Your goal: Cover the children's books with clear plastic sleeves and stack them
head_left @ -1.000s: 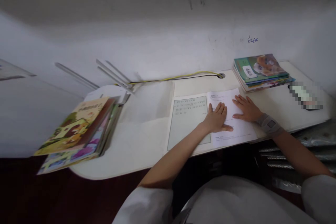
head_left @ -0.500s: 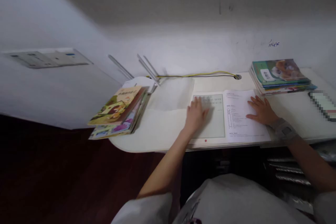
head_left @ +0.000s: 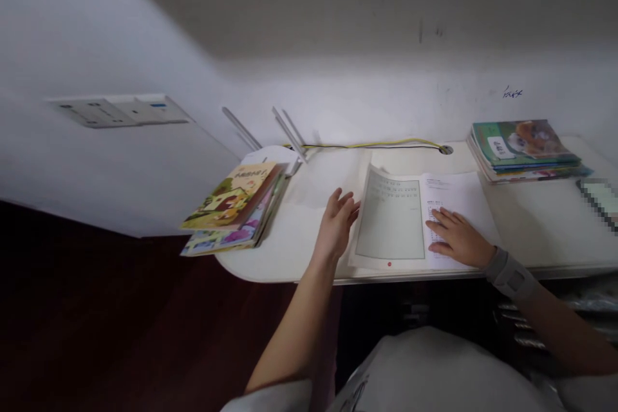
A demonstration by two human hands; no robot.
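An open booklet point(head_left: 393, 228) lies on the white desk in front of me, its left page framed in grey-green and its right page full of small print. The left page's outer edge curls up a little. Beside that edge is my left hand point(head_left: 337, 225), fingers apart and holding nothing; whether the fingertips touch the paper I cannot tell. My right hand point(head_left: 456, 237) rests flat on the right page, fingers stretched out, covering part of the text. A grey band point(head_left: 512, 275) circles the right wrist.
Picture books point(head_left: 232, 203) are piled at the desk's left end, by a white router point(head_left: 275, 156) with upright antennas. Another book stack point(head_left: 526, 148) stands at the back right, near a blurred phone-like object point(head_left: 601, 203). A yellow cable point(head_left: 376, 143) runs along the wall.
My left hand has moved left off the left page to its outer edge, which now lifts. My right hand has slid left, further onto the right page. The view has shifted slightly.
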